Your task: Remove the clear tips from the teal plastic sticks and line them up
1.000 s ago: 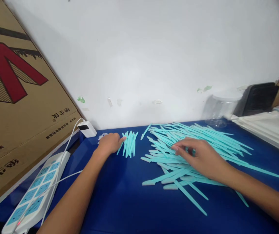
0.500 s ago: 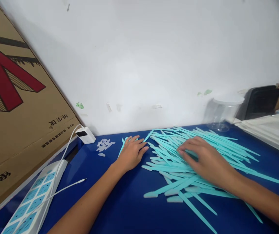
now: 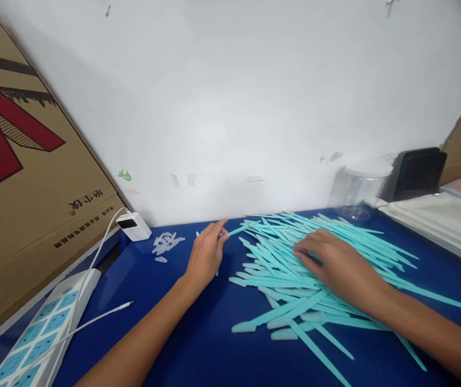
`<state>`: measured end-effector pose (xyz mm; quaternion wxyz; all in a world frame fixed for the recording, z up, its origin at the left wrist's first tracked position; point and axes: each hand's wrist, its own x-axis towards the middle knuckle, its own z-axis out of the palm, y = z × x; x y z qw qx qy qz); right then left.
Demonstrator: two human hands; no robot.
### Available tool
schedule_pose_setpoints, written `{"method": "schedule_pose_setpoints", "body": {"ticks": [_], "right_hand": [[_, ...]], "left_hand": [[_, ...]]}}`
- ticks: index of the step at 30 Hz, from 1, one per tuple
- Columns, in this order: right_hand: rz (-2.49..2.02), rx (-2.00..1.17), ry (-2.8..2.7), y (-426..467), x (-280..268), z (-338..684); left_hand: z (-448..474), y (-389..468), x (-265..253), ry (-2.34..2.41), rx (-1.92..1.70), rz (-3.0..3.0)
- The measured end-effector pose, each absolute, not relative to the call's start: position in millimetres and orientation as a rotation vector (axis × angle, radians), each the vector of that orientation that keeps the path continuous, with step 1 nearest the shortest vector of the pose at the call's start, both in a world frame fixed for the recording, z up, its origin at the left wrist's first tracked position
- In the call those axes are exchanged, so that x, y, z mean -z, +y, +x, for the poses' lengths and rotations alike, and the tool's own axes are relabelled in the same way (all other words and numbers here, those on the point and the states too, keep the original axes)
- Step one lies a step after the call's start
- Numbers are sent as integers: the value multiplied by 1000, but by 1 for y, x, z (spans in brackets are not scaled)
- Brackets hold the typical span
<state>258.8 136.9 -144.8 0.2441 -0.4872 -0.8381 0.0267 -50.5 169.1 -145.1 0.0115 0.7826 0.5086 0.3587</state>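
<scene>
A large pile of turquoise eyebrow razors with pale, see-through blade covers is spread over the blue table. My left hand, left of the pile, pinches one eyebrow razor between thumb and fingers; the razor points right toward the pile. Parts of other turquoise razors peek out behind and under this hand, mostly hidden by it. Resting over the middle of the pile, my right hand has its fingers curled and the thumb near the fingertips. Whatever lies between those fingertips is too hidden to tell.
Small clear blade covers lie in a heap at the left. Beyond them are a white charging device with a cable and a power strip. A clear jar and a black object stand back right, beside white sheets.
My left hand has turned and closed its fingers, and now holds an eyebrow razor; before, it lay flat with fingers spread. My right hand stays over the pile. The view has shifted slightly.
</scene>
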Motion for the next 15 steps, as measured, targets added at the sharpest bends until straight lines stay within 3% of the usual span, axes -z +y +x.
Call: {"method": "schedule_pose_setpoints", "body": {"ticks": [9, 15], "right_hand": [[-1411, 29, -2162, 144, 144, 267], [-1363, -373, -2014, 137, 130, 264]], "left_hand": [[-42, 157, 131, 1477, -1206, 2274], [-31, 146, 127, 1343, -1052, 2086]]}}
